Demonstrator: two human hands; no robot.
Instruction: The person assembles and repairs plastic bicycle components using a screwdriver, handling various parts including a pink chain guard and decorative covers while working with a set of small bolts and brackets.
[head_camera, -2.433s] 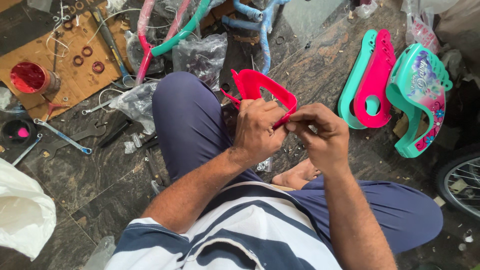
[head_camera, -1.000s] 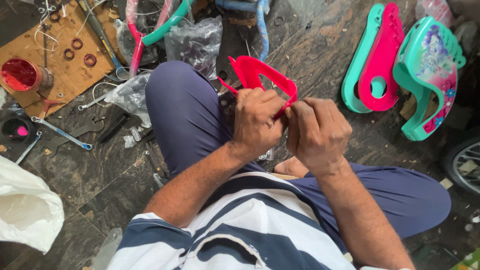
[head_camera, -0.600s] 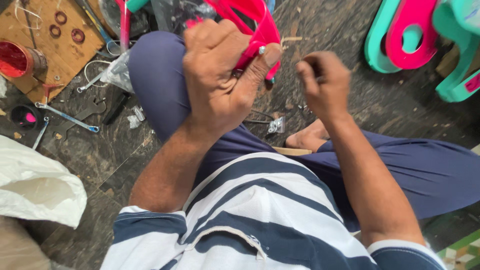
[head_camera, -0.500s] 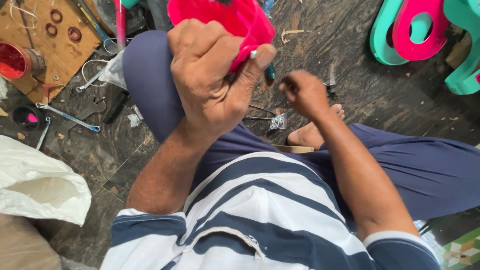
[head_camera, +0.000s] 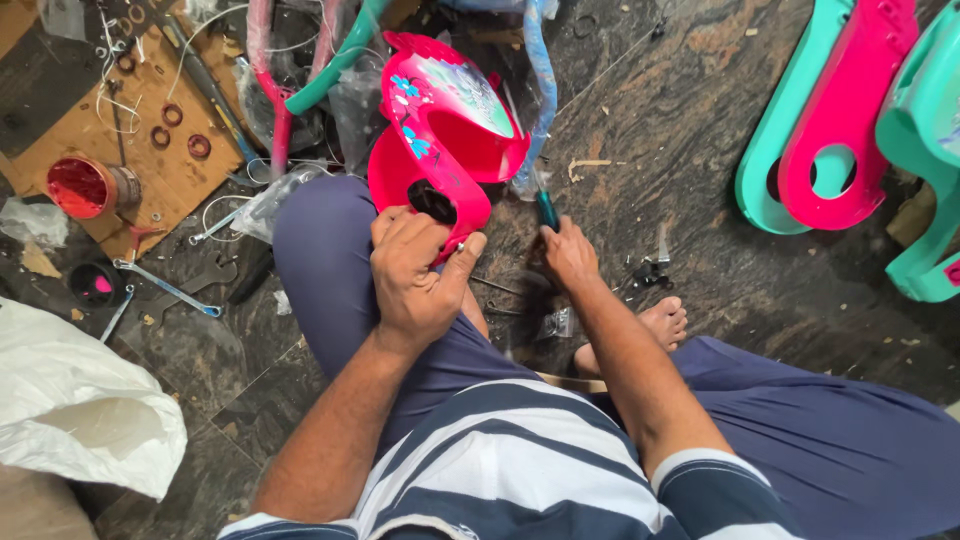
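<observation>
A bright pink plastic seat-shaped part (head_camera: 440, 140) with a flower picture on it rests against my left knee. My left hand (head_camera: 415, 275) grips its lower edge, fingers curled over the rim. Down on the dark stone floor, my right hand (head_camera: 567, 255) closes around the teal handle of a screwdriver (head_camera: 547, 210) that stands nearly upright. My bare foot (head_camera: 662, 325) lies just right of that hand, beside several small dark screws (head_camera: 648, 272).
Teal and pink plastic covers (head_camera: 830, 130) lie at the upper right. A cardboard sheet (head_camera: 120, 130) with rings, a red tin (head_camera: 82, 187), spanners (head_camera: 165, 290) and wires sits upper left. A white bag (head_camera: 70, 400) lies at the left edge.
Both hands were together on the pink part; my left hand now holds it alone while my right hand has dropped to the floor and closed on the screwdriver.
</observation>
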